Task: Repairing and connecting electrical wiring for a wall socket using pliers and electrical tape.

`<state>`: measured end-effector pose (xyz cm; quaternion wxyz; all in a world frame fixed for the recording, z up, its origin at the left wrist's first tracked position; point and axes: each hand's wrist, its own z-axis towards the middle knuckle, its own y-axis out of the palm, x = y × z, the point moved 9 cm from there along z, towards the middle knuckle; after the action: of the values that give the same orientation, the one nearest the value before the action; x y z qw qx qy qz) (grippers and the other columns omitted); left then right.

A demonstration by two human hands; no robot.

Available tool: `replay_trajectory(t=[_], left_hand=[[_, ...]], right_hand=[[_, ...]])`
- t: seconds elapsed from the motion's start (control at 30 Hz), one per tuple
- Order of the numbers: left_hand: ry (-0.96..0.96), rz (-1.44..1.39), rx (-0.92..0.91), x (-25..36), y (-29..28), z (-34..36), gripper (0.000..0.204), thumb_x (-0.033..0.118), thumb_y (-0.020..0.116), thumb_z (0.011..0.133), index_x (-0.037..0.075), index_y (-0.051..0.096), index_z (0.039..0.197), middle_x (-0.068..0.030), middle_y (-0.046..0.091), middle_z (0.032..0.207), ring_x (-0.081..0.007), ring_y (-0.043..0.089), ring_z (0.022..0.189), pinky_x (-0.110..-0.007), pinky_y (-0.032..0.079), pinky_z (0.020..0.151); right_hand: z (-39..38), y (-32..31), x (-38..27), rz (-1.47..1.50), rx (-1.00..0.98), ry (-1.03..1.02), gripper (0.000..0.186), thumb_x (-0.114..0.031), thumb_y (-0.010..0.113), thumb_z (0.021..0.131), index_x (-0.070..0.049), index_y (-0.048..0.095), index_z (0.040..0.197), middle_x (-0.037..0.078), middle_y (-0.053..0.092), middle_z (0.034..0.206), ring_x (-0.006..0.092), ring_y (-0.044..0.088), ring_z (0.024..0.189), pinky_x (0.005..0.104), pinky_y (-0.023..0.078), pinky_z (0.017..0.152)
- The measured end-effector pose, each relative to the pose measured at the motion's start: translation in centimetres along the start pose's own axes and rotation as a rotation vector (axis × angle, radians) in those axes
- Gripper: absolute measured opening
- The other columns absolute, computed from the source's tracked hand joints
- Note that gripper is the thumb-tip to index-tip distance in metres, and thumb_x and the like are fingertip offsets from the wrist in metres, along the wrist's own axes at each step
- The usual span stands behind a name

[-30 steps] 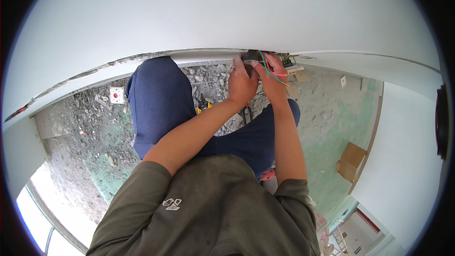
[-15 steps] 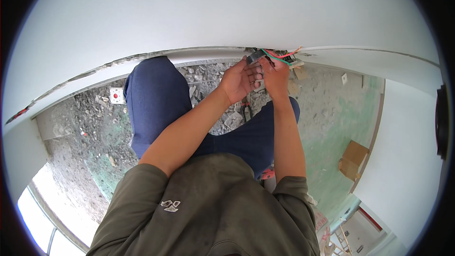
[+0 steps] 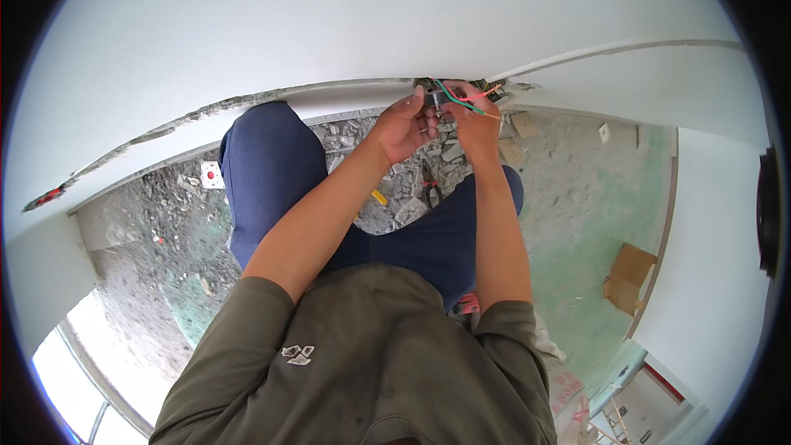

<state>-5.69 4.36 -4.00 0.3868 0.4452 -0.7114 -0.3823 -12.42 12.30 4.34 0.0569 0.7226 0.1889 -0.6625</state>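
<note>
At the foot of the white wall, both my hands work close together. My left hand [image 3: 400, 130] has a dark roll of electrical tape [image 3: 436, 100] between thumb and fingers. Beside it, my right hand [image 3: 478, 125] is closed, its fingertips close to the tape. Green wire [image 3: 458, 100] and red wire [image 3: 471, 98] come out of the wall opening and curve over the right fingers, their bare copper ends pointing right. What the right fingertips pinch is hidden behind wires and fingers.
Rubble [image 3: 410, 208] covers the floor between my knees, with dark-and-red pliers [image 3: 430, 188] and a yellow object [image 3: 379, 197] on it. A white square box with a red centre [image 3: 212, 175] lies left of my knee. A cardboard box [image 3: 629, 278] stands by the right wall.
Both hands and the tape roll have shifted slightly left in view, and the wires now bend downward over the right hand. The yellow object has come into sight below my left forearm.
</note>
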Motion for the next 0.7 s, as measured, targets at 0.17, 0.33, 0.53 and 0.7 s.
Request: replay_trajectory(t=[0.17,0.33,0.53,0.7], left_hand=[[0.017,-0.056,0.033,-0.4,0.6,-0.7,0.021,0.03,0.061,0.092,0.009,0.056,0.093,-0.0029,0.058,0.086,-0.0154,0.054,0.079,-0.033,0.049,0.071],[-0.003,-0.179,0.013,-0.3,0.0,0.2,0.015,0.023,0.057,0.095,0.008,0.054,0.096,-0.0034,0.056,0.086,-0.0151,0.054,0.079,-0.032,0.048,0.069],[0.093,0.115,0.207,0.8,-0.1,0.3,0.013,0.02,0.05,0.098,0.007,0.053,0.095,-0.0031,0.053,0.08,-0.0148,0.053,0.07,-0.031,0.046,0.061],[0.295,0.864,0.395,3.6,-0.7,-0.1,0.019,0.018,0.048,0.097,0.003,0.058,0.095,-0.0037,0.055,0.069,-0.0147,0.053,0.056,-0.031,0.043,0.052]], right_hand=[[0.1,-0.7,0.8,0.036,0.066,-0.005,0.023,0.003,0.06,0.082,-0.003,0.067,0.104,0.004,0.067,0.082,0.0097,0.063,0.073,0.0242,0.052,0.063],[-0.3,-0.5,0.3,-0.055,0.08,0.001,0.023,0.002,0.06,0.084,-0.002,0.065,0.106,0.006,0.067,0.083,0.0119,0.066,0.069,0.0247,0.053,0.061],[-1.3,-1.9,-0.8,-0.462,0.12,-0.194,0.028,-0.007,0.062,0.085,-0.01,0.064,0.112,0.005,0.064,0.069,0.0113,0.064,0.06,0.0271,0.05,0.055],[-2.4,-0.8,-3.0,-0.591,-0.016,-0.238,0.031,-0.016,0.064,0.084,-0.013,0.061,0.115,0.015,0.068,0.081,0.0336,0.064,0.064,0.0372,0.052,0.059]])
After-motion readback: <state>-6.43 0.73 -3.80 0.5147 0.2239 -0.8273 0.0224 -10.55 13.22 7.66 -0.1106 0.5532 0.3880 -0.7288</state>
